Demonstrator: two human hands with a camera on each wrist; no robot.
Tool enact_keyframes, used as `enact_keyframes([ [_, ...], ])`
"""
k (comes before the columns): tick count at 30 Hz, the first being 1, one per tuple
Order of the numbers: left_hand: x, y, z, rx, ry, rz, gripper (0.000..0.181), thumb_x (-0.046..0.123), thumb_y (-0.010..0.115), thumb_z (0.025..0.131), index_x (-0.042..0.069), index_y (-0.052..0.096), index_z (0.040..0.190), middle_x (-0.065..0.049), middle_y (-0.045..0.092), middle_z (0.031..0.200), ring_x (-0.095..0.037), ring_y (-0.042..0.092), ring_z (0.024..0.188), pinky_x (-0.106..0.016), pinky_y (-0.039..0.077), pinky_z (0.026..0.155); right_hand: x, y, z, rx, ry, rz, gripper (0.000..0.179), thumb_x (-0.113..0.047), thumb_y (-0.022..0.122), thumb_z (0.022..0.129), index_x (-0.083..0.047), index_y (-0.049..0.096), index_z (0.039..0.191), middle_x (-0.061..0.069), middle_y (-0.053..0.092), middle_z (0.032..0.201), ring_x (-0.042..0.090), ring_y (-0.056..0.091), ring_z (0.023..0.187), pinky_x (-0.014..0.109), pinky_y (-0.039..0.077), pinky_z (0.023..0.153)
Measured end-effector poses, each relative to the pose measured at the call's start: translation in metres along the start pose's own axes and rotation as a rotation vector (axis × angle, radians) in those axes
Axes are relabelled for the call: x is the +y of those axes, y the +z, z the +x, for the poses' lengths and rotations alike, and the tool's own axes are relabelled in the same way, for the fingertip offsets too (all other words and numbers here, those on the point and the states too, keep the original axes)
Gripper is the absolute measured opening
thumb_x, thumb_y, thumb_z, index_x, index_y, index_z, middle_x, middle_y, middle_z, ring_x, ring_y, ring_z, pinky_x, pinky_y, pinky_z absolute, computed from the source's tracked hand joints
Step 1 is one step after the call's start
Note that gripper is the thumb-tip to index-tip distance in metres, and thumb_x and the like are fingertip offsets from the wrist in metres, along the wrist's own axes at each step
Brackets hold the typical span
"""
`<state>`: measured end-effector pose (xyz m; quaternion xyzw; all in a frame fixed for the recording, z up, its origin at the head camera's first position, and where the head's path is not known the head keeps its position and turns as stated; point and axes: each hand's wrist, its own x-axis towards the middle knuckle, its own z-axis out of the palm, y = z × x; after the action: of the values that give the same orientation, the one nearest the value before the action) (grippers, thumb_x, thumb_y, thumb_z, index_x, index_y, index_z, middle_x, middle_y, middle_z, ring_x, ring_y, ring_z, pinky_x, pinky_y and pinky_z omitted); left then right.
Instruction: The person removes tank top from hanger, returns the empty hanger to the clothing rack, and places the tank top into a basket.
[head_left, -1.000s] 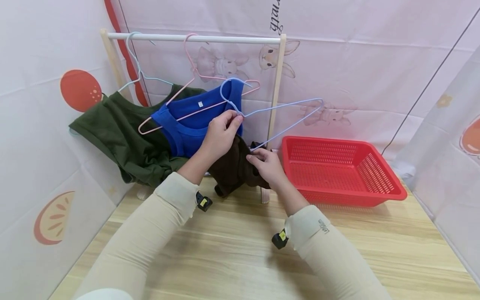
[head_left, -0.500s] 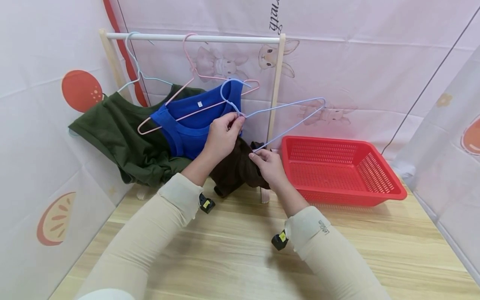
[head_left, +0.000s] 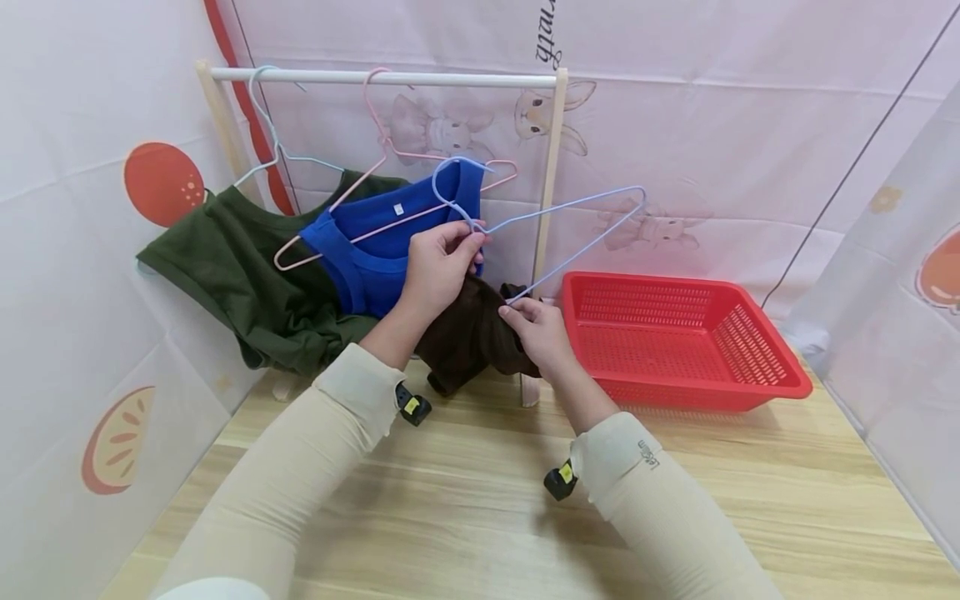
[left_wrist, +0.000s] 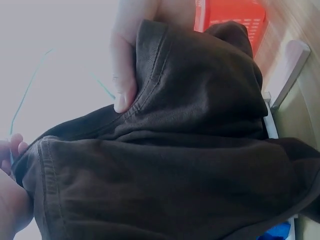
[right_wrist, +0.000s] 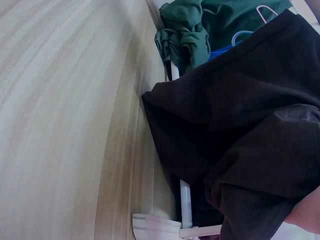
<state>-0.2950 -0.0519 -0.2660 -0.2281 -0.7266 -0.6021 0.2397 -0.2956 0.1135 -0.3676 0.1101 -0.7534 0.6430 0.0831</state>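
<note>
My left hand [head_left: 438, 271] pinches the neck of a light blue wire hanger [head_left: 573, 203] together with the edge of a dark brown garment [head_left: 453, 337]. To its right and lower, my right hand [head_left: 542, 337] pinches the garment's edge by the hanger's lower bar. One side of the hanger sticks out bare to the right; its other side is hidden behind the left hand and cloth. In the left wrist view the brown garment [left_wrist: 165, 185] droops between both hands, its stitched hem showing. The right wrist view has the brown garment [right_wrist: 240, 110] hanging in folds.
A clothes rack with a white rail [head_left: 465, 80] stands behind. From it hang a blue top [head_left: 378, 279] on a pink hanger [head_left: 382, 142] and a dark green top [head_left: 255, 258] on a pale teal hanger [head_left: 276, 133]. A red basket [head_left: 697, 396] sits at right on the wooden table [head_left: 450, 500].
The left hand and the hanger shifted slightly right, then slightly back left, the hanger's outer corner now a little higher. The right hand keeps its pinch, almost still.
</note>
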Motion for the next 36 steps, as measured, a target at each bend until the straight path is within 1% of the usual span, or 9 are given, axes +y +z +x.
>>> enact_keyframes([
  [4,0.0009,-0.0003,0.0003,0.002,-0.013,0.006,0.019,0.012,0.063,0.096,-0.003,0.073,0.101,-0.015,0.074,0.094,-0.023,0.059,0.064,-0.021,0.053,0.062,-0.0004,-0.0001,-0.0004,0.003,0.003,-0.013,0.022,-0.018,0.068,0.094,0.003,0.071,0.099,0.002,0.071,0.081,0.008,0.056,0.079,0.023,0.046,0.07],
  [7,0.0017,-0.001,0.001,0.005,-0.02,-0.002,0.019,0.012,0.064,0.096,-0.004,0.072,0.101,-0.016,0.074,0.091,-0.023,0.059,0.062,-0.022,0.053,0.062,-0.0011,-0.0001,-0.0011,0.005,0.002,-0.021,0.022,-0.018,0.068,0.093,0.003,0.071,0.1,0.004,0.073,0.083,0.007,0.057,0.079,0.022,0.046,0.071],
  [9,0.0023,-0.0018,0.0015,0.004,-0.023,-0.01,0.021,0.012,0.065,0.095,-0.005,0.072,0.102,-0.017,0.074,0.09,-0.026,0.059,0.063,-0.022,0.054,0.062,-0.0016,-0.0002,-0.0015,0.009,0.0,-0.024,0.022,-0.017,0.068,0.093,0.004,0.072,0.1,0.008,0.073,0.086,0.007,0.057,0.08,0.022,0.046,0.072],
  [12,0.0024,-0.0028,0.002,-0.003,-0.034,-0.014,0.021,0.014,0.065,0.095,-0.005,0.072,0.104,-0.016,0.074,0.09,-0.027,0.062,0.065,-0.024,0.056,0.066,-0.0028,-0.0005,-0.0018,0.013,-0.011,-0.036,0.022,-0.017,0.067,0.094,0.004,0.072,0.1,0.013,0.074,0.089,0.008,0.057,0.081,0.023,0.046,0.072],
  [16,0.0016,-0.0042,0.0028,-0.008,-0.069,-0.04,0.022,0.015,0.067,0.094,-0.003,0.072,0.105,-0.015,0.074,0.093,-0.02,0.067,0.07,-0.027,0.058,0.074,-0.0036,-0.0018,-0.0015,0.023,-0.033,-0.071,0.022,-0.017,0.067,0.094,0.004,0.073,0.099,0.018,0.073,0.092,0.008,0.057,0.082,0.023,0.046,0.071],
  [20,-0.0001,-0.0062,0.0045,0.001,-0.105,-0.086,0.021,0.013,0.069,0.092,-0.003,0.073,0.105,-0.018,0.074,0.097,-0.019,0.071,0.076,-0.029,0.058,0.079,-0.003,-0.0041,-0.0009,0.036,-0.056,-0.123,0.021,-0.017,0.068,0.093,0.003,0.073,0.098,0.019,0.073,0.094,0.009,0.06,0.083,0.022,0.047,0.073],
  [26,-0.0005,-0.0085,0.0053,0.018,-0.141,-0.11,0.023,0.013,0.072,0.09,-0.004,0.072,0.105,-0.02,0.073,0.097,-0.019,0.073,0.077,-0.029,0.059,0.075,-0.0033,-0.0078,-0.0009,0.04,-0.081,-0.168,0.02,-0.016,0.068,0.093,0.003,0.073,0.097,0.018,0.072,0.096,0.018,0.063,0.088,0.026,0.049,0.077],
  [31,0.0013,-0.0088,0.0037,0.02,-0.143,-0.118,0.028,0.016,0.073,0.089,-0.005,0.07,0.108,-0.021,0.073,0.096,-0.018,0.073,0.075,-0.029,0.059,0.073,-0.0028,-0.0086,-0.0008,0.035,-0.096,-0.201,0.02,-0.017,0.068,0.093,0.002,0.073,0.096,0.018,0.072,0.096,0.02,0.063,0.09,0.027,0.049,0.078],
  [36,0.0032,-0.0088,0.0033,0.023,-0.143,-0.142,0.024,0.013,0.072,0.089,-0.004,0.07,0.106,-0.022,0.072,0.097,-0.017,0.073,0.075,-0.028,0.059,0.072,-0.0018,-0.0082,-0.0016,0.041,-0.101,-0.208,0.02,-0.017,0.069,0.093,0.002,0.073,0.096,0.017,0.072,0.095,0.018,0.063,0.089,0.025,0.049,0.076],
])
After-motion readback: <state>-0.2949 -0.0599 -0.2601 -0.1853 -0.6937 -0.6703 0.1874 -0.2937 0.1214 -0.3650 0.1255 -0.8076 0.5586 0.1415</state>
